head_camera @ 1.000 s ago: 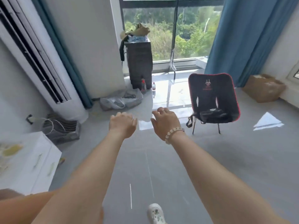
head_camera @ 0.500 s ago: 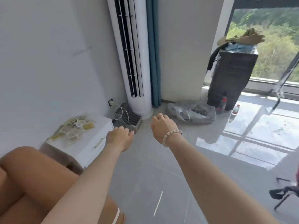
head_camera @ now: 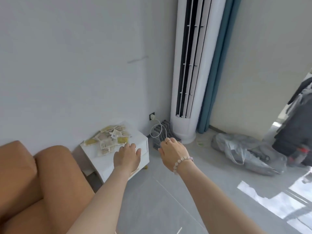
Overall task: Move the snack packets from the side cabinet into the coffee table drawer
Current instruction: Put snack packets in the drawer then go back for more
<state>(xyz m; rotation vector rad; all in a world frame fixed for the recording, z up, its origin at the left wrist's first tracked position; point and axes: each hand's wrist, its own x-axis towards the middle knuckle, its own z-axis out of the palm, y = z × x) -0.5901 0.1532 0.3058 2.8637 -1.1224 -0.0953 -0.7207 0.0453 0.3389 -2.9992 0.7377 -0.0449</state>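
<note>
A pile of several yellow and beige snack packets (head_camera: 109,138) lies on top of the small white side cabinet (head_camera: 103,163) against the wall. My left hand (head_camera: 127,157) hovers over the cabinet's front right corner, just right of the pile, fingers relaxed and holding nothing. My right hand (head_camera: 173,152), with a bead bracelet and a ring, is stretched out beside the cabinet's right side, fingers loosely bent and empty. The coffee table and its drawer are out of sight.
An orange-brown sofa arm (head_camera: 33,179) stands left of the cabinet. A grey ribbed heater (head_camera: 160,135) with a white cable sits between the cabinet and a tall white air conditioner (head_camera: 190,70). A grey plastic bag (head_camera: 243,152) lies on the grey floor at right.
The view has swung left from the window and chair toward the wall. Both hands have moved closer to the side cabinet; my left hand is now over its top.
</note>
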